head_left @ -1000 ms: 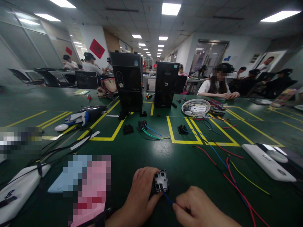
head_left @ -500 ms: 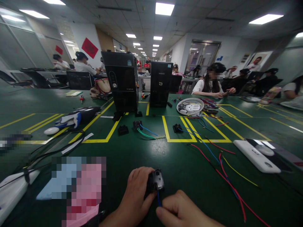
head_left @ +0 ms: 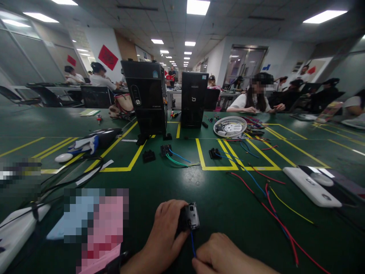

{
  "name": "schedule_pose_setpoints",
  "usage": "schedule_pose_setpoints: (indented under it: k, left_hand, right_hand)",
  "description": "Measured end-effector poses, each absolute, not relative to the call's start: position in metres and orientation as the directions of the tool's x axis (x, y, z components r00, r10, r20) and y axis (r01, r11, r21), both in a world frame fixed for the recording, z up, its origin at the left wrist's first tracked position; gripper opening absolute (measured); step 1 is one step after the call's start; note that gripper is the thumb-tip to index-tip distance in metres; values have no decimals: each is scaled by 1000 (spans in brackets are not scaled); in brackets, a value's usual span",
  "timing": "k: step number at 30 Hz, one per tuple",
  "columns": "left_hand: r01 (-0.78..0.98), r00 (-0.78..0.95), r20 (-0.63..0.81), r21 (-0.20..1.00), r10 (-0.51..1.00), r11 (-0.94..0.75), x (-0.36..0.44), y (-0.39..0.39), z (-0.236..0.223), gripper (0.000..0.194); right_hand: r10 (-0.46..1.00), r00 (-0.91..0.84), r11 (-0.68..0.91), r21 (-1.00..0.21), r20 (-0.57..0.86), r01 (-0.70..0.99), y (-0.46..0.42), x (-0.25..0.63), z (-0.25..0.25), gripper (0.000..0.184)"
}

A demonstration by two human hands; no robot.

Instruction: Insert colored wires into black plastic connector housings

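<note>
Both bare hands work low over one green table [head_left: 242,213]. Left hand [head_left: 168,224]: fingers wrapped around one black terminal block [head_left: 193,217], its pale, shiny face showing on the right side. Right hand [head_left: 218,251]: fingers pinched on one blue wire [head_left: 192,243], just nearer than the block and to its right; the wire runs taut-looking up to the block's near edge. How deep it seats: cannot tell.

All else placed from the held block. Three spare blocks beyond it: two to the left, one bare-looking [head_left: 148,156], one [head_left: 166,150] with two green wires [head_left: 177,164]; the third [head_left: 214,153] slightly right. To the right, at least three red wires [head_left: 294,252] and one yellow wire [head_left: 287,208]. Two white oblong devices, one far right [head_left: 309,187], one far left [head_left: 21,224]. Well beyond, two black computer towers [head_left: 194,99]; beyond and right, one white slotted basket [head_left: 242,122].
</note>
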State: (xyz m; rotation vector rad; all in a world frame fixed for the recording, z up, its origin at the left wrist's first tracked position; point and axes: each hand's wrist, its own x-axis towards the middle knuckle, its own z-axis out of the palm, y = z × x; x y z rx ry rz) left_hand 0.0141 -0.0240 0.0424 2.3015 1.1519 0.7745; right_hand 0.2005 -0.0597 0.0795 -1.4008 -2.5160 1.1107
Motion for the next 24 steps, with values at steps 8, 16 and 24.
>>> schedule_pose_setpoints:
  k: [8, 16, 24]
  left_hand:
    - [560, 511, 293, 600, 808, -571, 13, -24, 42, 53]
    - [582, 489, 277, 602, 827, -546, 13, -24, 41, 49]
    - [606, 499, 233, 595, 835, -528, 18, -26, 47, 53]
  right_hand:
    - [847, -494, 92, -863, -194, 496, -57, 196, 82, 41]
    - [827, -484, 203, -650, -287, 732, -52, 215, 104, 42]
    - [693, -600, 289, -609, -399, 738, -52, 202, 81, 43]
